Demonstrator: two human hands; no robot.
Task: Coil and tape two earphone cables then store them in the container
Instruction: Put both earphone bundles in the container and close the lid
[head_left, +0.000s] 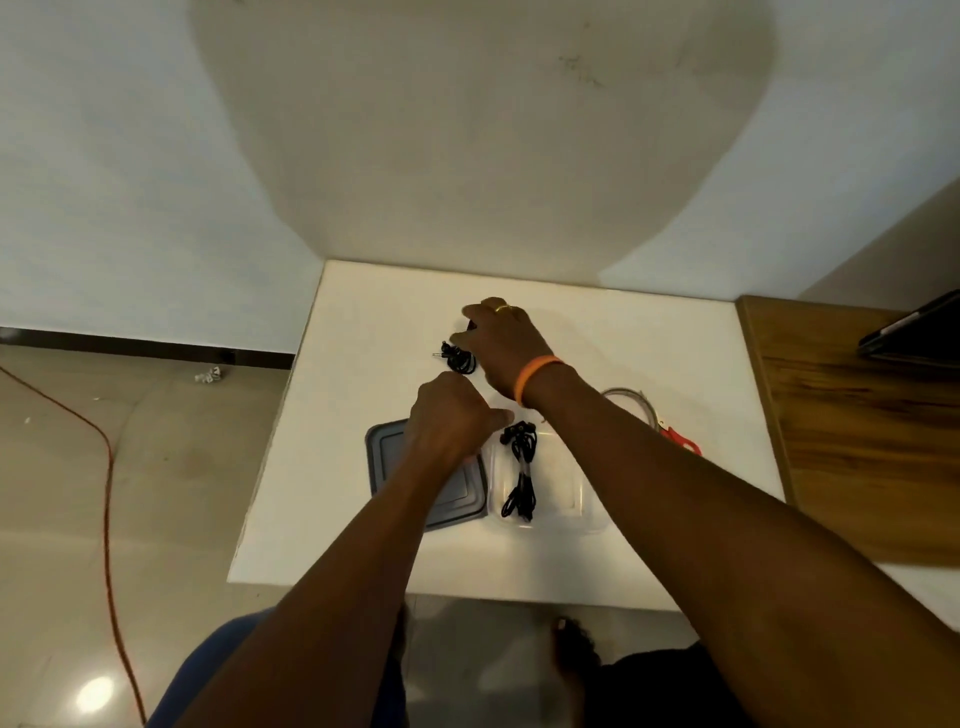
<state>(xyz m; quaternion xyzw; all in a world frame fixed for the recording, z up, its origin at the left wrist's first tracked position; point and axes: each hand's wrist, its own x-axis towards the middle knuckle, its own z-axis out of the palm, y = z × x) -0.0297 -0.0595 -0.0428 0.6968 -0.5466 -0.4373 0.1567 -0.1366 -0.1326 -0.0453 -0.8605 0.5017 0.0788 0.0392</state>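
Right hand grips loose earphone coil beyond container; left hand clenched, contents unclear. Untaped coil may spring open.

The light comes from behind me, throwing my broad soft shadow up the wall. The white table is bright, my forearms dim. A lamp glares off the floor. The picture is soft, and straight edges bow outward.

Bare forearms; orange wristband on right wrist; gold ring on right fingers.
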